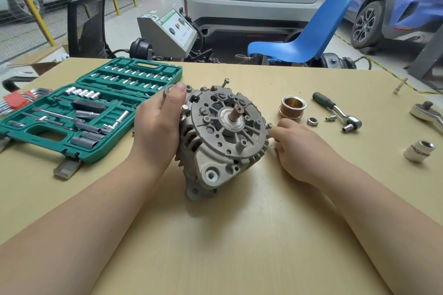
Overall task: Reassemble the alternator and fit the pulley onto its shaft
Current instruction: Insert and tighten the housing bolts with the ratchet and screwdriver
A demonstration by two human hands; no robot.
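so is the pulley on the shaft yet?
Off. The pulley sits on the table right of the alternator; its shaft is bare.

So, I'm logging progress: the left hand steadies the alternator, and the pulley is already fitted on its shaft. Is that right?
Not quite. The head view shows the shaft bare; the pulley still lies on the table, to the right of the alternator. The left hand does steady the alternator.
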